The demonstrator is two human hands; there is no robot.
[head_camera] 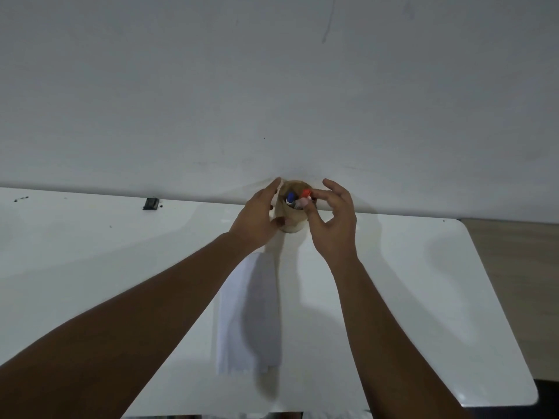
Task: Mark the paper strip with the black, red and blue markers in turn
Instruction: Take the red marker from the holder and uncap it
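An unmarked white paper strip is seen on the white tabletop, no marking seemingly begun, while the round brown holder is steadied by the left hand, fingers curled around it, and the right hand fingers are pinched at the red-capped marker beside the blue-capped marker.

- There was one view only, from a wide-angle camera worn on the person's head, so no second view shared any part of the scene.
- It looked forward and down across a white table towards a pale wall that filled the upper half of the frame.
- Both forearms ran in from the bottom corners, converging on a brown holder at the table's far edge, near the middle of the frame.
- The left hand and right hand sat at arm's reach from the lens.
- The wide lens bent the table's far edge into a curve, and a strip of wooden floor showed at the right.
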